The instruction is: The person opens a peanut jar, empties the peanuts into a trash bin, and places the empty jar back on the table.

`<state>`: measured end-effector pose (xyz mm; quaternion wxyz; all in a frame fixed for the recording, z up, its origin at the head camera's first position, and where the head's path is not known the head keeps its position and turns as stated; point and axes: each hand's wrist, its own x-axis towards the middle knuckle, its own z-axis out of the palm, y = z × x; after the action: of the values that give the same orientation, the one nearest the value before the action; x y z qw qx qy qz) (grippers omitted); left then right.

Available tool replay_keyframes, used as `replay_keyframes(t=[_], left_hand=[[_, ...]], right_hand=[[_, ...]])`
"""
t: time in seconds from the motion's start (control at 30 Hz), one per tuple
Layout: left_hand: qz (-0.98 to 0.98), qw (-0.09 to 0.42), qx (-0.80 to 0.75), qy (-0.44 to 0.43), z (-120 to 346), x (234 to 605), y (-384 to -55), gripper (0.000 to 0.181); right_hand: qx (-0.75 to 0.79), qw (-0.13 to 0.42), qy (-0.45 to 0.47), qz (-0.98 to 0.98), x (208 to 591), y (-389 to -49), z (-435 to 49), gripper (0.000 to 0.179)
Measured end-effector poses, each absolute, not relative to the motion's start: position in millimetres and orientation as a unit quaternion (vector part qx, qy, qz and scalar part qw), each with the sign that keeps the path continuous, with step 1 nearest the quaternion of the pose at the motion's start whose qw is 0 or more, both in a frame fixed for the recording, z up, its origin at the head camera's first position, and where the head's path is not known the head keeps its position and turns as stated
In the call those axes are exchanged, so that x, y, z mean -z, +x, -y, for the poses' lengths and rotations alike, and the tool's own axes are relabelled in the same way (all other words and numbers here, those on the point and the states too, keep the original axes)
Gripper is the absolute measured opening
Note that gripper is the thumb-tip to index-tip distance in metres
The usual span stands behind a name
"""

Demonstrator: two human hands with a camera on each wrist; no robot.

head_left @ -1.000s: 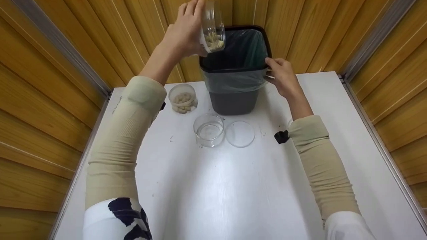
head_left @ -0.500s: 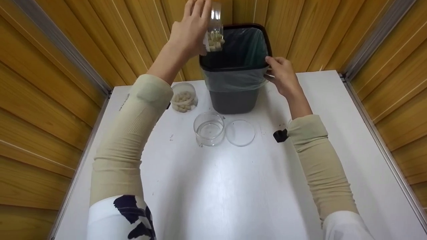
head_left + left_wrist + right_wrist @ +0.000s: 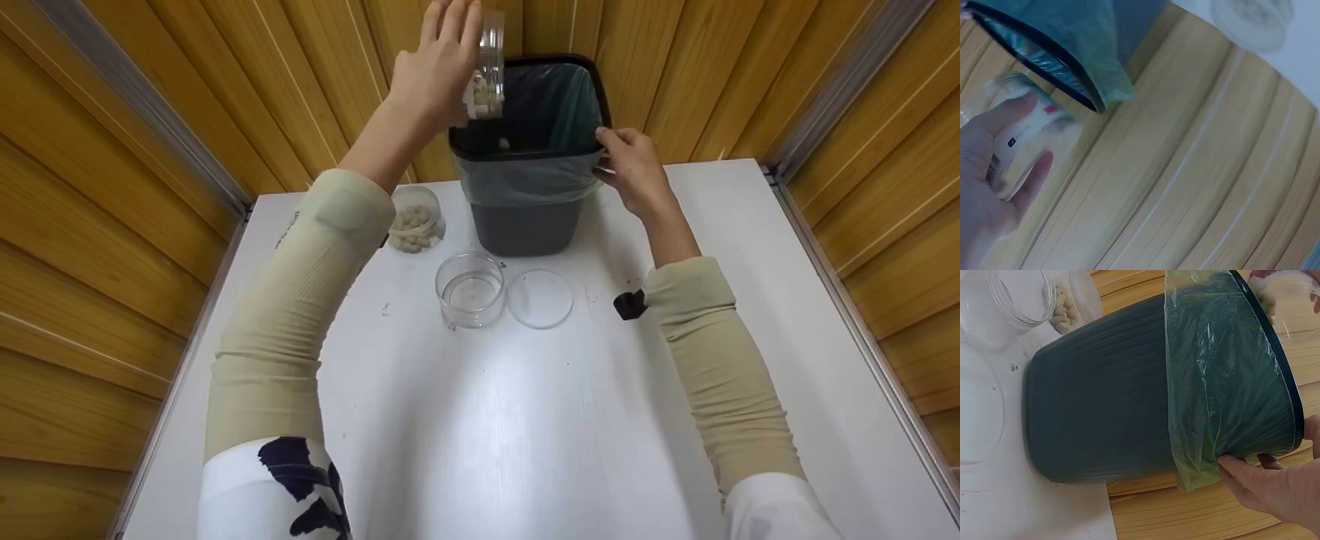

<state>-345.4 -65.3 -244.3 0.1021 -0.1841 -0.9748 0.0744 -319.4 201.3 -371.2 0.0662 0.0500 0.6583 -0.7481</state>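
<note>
My left hand [image 3: 433, 79] grips a clear jar [image 3: 493, 45] tipped on its side over the left rim of the bin [image 3: 525, 229]. Pale oblong pieces [image 3: 484, 97], like nuts in shells, lie at the jar's lower side by its mouth. One loose pale piece [image 3: 504, 142] shows just inside the bin's near rim. In the left wrist view the jar's white label [image 3: 1024, 126] sits between thumb and fingers. My right hand [image 3: 639, 171] holds the bin's right rim, pinching the liner [image 3: 1213, 377] folded over it; its fingertips press the plastic in the right wrist view.
A clear tub [image 3: 415, 199] with more pale pieces stands left of the bin. In front are an uncovered clear round container [image 3: 471, 300] and a flat clear lid [image 3: 540, 300]. Wood-panel walls [image 3: 720, 75] close in the white table [image 3: 480, 420] at the back and sides.
My left hand has carried the jar slightly right and tipped it further over the bin. A piece now appears inside the bin's rim. The right hand stays in place.
</note>
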Motion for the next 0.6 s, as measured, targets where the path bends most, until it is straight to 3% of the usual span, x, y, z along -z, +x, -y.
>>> replay_keyframes(t=[0.27, 0.6], left_hand=[[0.98, 0.087, -0.053, -0.169, 62.2, 245.8, -345.5, 0.125], [0.972, 0.132, -0.056, -0.188, 63.2, 251.1, -344.0, 0.119]], right_hand=[[0.748, 0.068, 0.052, -0.658, 372.5, -320.4, -201.1, 0.055], [0.748, 0.061, 0.049, -0.659, 373.4, -320.0, -199.3, 0.052]])
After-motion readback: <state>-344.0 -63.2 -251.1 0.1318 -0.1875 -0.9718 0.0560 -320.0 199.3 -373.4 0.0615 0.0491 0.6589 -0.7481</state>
